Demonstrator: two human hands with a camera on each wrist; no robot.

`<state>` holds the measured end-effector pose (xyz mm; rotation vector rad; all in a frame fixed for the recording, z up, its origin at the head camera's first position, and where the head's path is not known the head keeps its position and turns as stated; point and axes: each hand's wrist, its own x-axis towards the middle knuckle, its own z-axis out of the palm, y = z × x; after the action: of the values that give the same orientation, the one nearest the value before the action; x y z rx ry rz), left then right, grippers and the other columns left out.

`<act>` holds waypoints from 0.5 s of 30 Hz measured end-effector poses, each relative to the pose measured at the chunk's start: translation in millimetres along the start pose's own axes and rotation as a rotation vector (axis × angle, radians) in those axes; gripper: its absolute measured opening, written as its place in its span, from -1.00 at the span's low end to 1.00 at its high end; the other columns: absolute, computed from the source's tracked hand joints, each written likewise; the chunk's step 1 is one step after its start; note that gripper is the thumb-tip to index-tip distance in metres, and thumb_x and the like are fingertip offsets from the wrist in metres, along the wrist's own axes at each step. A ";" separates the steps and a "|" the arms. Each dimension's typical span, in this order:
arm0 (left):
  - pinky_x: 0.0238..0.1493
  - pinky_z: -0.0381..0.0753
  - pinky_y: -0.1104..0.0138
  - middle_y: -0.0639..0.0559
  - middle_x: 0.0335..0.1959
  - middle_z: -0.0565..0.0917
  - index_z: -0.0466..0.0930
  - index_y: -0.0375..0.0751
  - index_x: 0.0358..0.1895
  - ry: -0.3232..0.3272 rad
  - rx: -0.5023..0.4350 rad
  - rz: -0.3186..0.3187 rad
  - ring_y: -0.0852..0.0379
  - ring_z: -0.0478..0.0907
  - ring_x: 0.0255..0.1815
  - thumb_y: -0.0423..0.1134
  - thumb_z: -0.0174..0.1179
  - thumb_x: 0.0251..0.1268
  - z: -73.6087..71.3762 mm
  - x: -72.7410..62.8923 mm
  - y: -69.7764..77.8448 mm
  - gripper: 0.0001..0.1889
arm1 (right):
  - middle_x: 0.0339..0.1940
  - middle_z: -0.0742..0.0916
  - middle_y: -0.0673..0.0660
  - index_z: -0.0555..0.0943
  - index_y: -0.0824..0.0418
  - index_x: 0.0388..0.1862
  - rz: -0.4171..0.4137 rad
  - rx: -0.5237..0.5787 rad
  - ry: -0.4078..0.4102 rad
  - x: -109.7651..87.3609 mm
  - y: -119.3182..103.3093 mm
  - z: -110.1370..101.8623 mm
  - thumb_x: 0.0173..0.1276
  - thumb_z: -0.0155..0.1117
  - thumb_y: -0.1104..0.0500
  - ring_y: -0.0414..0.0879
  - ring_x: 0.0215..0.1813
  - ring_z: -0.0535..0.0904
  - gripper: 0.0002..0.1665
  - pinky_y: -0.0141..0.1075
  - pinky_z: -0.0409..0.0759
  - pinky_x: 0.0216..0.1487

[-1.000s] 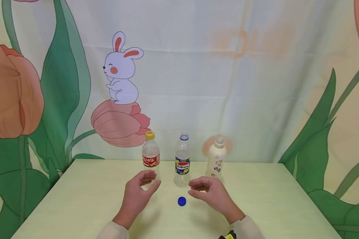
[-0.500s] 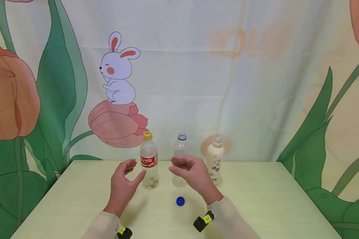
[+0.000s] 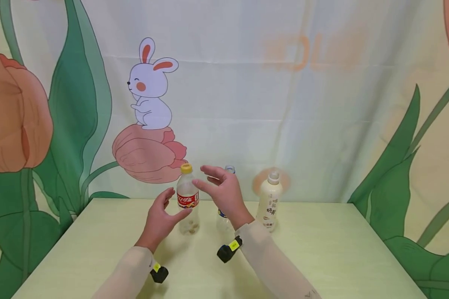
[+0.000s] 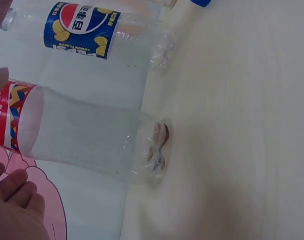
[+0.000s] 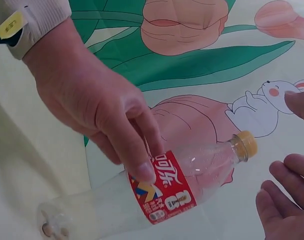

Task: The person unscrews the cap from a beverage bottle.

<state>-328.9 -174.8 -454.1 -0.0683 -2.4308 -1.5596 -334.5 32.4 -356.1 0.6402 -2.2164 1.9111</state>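
Observation:
A clear plastic bottle with a red label and a yellow cap stands upright on the table. My left hand is around its left and front side, thumb overlapping the bottle near the label. In the left wrist view the fingers are apart from the bottle wall. To the right of the yellow cap is my right hand, thumb and fingers spread with nothing between them. Behind that hand stands an uncapped clear bottle with a blue label, mostly covered in the head view.
An uncapped cream-coloured bottle stands to the right, past the right forearm. A blue cap lies on the table, hidden in the head view. A printed curtain with a rabbit and tulips hangs behind the table.
My right hand has risen and moved left, from beside the blue-label bottle to near the yellow cap. My left hand first went left, then came forward to the red-label bottle.

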 end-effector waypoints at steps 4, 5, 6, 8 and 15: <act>0.65 0.17 -0.03 -0.01 0.59 0.29 0.12 0.00 0.60 -0.062 -0.050 -0.003 -0.10 0.16 0.64 0.18 0.49 0.14 2.0 9.2 0.4 0.02 | 0.34 0.67 -0.08 0.62 -0.09 0.31 0.014 -0.032 0.024 11.1 -2.6 9.4 0.24 0.52 -0.20 0.02 0.38 0.55 -0.33 -0.03 0.64 0.31; 0.66 0.16 -0.03 -0.01 0.58 0.31 0.13 0.01 0.60 -0.074 -0.062 0.000 -0.09 0.18 0.63 0.16 0.50 0.14 2.4 11.0 0.5 0.02 | 0.34 0.67 -0.10 0.62 -0.10 0.31 0.019 -0.038 0.025 13.4 -3.2 11.7 0.23 0.52 -0.22 0.02 0.39 0.54 -0.32 -0.01 0.64 0.32; 0.66 0.15 -0.02 -0.01 0.56 0.33 0.13 0.02 0.59 -0.087 -0.071 0.001 -0.09 0.20 0.62 0.15 0.50 0.14 2.8 12.7 0.7 0.01 | 0.33 0.67 -0.12 0.62 -0.10 0.31 0.026 -0.041 0.027 15.5 -3.7 13.9 0.23 0.53 -0.23 0.02 0.39 0.54 -0.31 -0.01 0.63 0.32; 0.66 0.15 -0.03 -0.02 0.54 0.36 0.14 0.01 0.59 -0.110 -0.077 0.003 -0.11 0.22 0.61 0.13 0.51 0.14 3.6 15.6 0.8 0.00 | 0.34 0.67 -0.11 0.61 -0.08 0.32 0.035 -0.043 0.030 19.7 -4.2 18.0 0.21 0.54 -0.23 0.02 0.40 0.53 -0.29 0.01 0.61 0.34; 0.59 0.23 -0.14 -0.09 0.55 0.37 0.13 0.01 0.59 -0.152 -0.072 -0.043 -0.22 0.20 0.62 0.04 0.52 0.16 7.0 22.4 -0.6 -0.02 | 0.29 0.71 0.01 0.64 0.02 0.28 0.051 -0.057 0.057 30.5 -3.0 30.1 0.21 0.57 -0.16 0.02 0.36 0.59 -0.31 -0.04 0.60 0.37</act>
<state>-352.0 -170.9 -452.1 -0.1537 -2.5052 -1.7192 -355.8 -3.8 -347.2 0.5193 -2.2639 1.8582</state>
